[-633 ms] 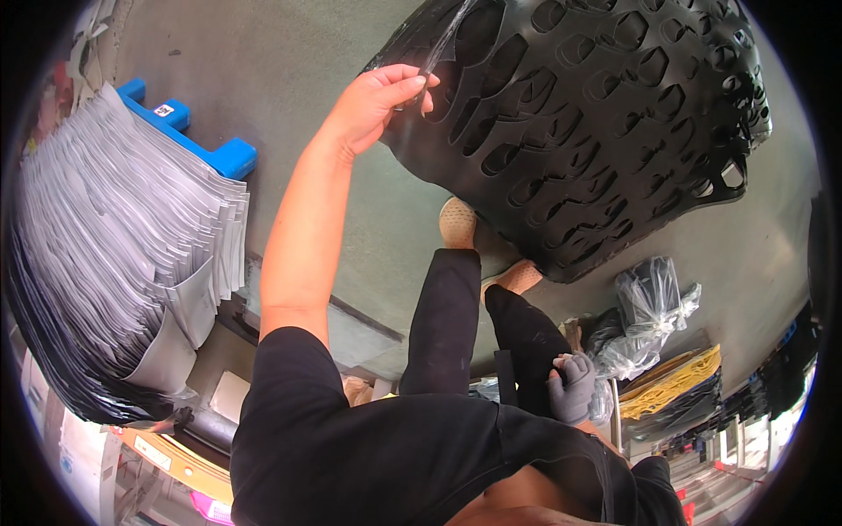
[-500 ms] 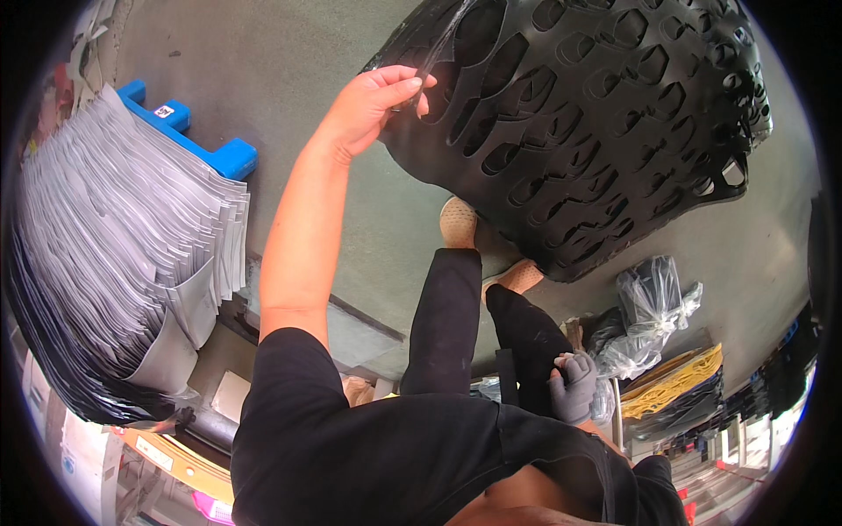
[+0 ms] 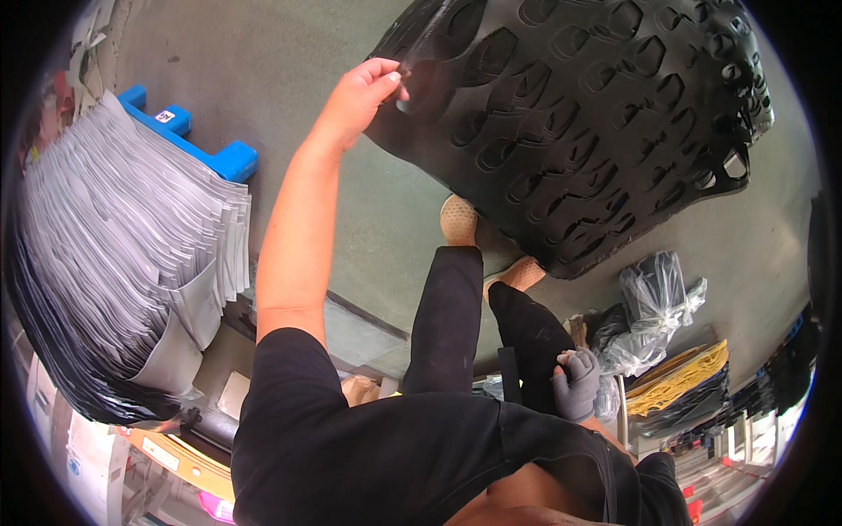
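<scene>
Two hands apart: left hand (image 3: 364,98), shifted leftward, pinches a thin dark strip (image 3: 428,44) at the perforated black sheet's (image 3: 605,131) left edge; gloved right hand (image 3: 576,386) curled, contents indeterminable.

We're in a mfg. workshop, by the looks: bare grey flr. (image 3: 263,61), a thick stack of grey sheets (image 3: 132,237) at L, plus a big black sheet (image 3: 553,153) w/ many cut-outs. To our R we see a plastic-wrapped bundle (image 3: 656,289) & yellow holed sheets (image 3: 680,386), i.e. bulk matl.
</scene>
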Tool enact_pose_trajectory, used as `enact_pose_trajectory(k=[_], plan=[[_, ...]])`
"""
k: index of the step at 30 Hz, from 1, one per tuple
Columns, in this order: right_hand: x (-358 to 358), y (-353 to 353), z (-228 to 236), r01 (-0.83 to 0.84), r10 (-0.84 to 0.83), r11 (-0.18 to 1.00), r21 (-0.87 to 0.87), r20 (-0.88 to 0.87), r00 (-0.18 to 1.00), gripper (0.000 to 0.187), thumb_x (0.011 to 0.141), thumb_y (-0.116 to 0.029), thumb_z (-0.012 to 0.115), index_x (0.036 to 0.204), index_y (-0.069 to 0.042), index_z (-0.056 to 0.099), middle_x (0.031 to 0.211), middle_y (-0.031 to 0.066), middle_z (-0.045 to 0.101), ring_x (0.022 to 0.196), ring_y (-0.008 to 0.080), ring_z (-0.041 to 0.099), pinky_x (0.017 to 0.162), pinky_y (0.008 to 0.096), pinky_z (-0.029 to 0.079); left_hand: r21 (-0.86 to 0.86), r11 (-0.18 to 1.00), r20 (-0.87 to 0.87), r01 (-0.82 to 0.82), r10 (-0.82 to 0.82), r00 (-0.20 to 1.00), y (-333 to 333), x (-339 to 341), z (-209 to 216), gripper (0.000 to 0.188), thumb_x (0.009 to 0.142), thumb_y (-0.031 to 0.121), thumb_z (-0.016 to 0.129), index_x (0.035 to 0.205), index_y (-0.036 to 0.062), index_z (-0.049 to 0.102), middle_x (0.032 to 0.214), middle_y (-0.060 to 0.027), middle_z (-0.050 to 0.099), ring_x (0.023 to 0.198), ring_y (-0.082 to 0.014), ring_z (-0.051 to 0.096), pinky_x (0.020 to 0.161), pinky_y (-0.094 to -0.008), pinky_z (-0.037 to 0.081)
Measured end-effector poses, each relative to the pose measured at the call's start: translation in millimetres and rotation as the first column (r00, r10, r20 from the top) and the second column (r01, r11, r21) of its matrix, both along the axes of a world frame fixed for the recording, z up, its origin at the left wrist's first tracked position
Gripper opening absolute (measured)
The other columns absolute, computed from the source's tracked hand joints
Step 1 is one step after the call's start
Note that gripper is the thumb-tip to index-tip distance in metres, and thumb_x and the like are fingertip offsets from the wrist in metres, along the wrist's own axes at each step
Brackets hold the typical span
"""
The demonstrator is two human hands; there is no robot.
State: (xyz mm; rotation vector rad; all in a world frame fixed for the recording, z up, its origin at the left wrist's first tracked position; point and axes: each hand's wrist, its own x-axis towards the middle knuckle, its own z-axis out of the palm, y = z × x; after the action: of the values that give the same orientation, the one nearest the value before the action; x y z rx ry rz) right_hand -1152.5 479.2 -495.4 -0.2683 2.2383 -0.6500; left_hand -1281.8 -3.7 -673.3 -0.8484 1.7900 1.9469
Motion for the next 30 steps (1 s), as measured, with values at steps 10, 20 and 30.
enact_pose_trajectory(k=[10, 20, 30], plan=[[-2, 5, 2, 0.035, -0.035, 0.999, 0.004, 0.013, 0.999, 0.026, 0.065, -0.001, 0.065, 0.089, -0.008, 0.058, 0.093, 0.0089, 0.059, 0.099, 0.0335, 0.052, 0.087, 0.0419, 0.042, -0.66, 0.75, 0.019, -0.049, 0.082, 0.996, -33, 8, -113, 0.02, 0.085, 0.019, 0.061, 0.096, 0.0024, 0.065, 0.081, -0.0093, 0.066, 0.075, -0.0175, 0.062, 0.072, -0.0311, 0.048], [6, 13, 2, 0.069, -0.069, 0.998, 0.0, -0.022, 0.997, 0.025, 0.066, -0.003, 0.065, 0.089, -0.009, 0.057, 0.092, 0.0071, 0.059, 0.098, 0.0323, 0.052, 0.086, 0.0416, 0.041, -0.317, 0.922, 0.157, -0.223, 0.283, 0.946, -36, 2, -97, 0.023, 0.084, 0.021, 0.066, 0.1, 0.0041, 0.064, 0.089, -0.0005, 0.064, 0.082, -0.0106, 0.057, 0.076, -0.0263, 0.045], [8, 20, 1, 0.083, -0.084, 0.996, -0.031, -0.031, 0.996, 0.025, 0.066, -0.002, 0.064, 0.088, -0.009, 0.056, 0.091, 0.0074, 0.059, 0.096, 0.0318, 0.052, 0.085, 0.0419, 0.041, -0.141, 0.986, 0.171, -0.088, 0.112, 0.979, -40, -11, -79, 0.017, 0.086, 0.024, 0.064, 0.091, 0.0075, 0.067, 0.082, 0.0027, 0.064, 0.072, -0.0058, 0.052, 0.067, -0.0222, 0.041]])
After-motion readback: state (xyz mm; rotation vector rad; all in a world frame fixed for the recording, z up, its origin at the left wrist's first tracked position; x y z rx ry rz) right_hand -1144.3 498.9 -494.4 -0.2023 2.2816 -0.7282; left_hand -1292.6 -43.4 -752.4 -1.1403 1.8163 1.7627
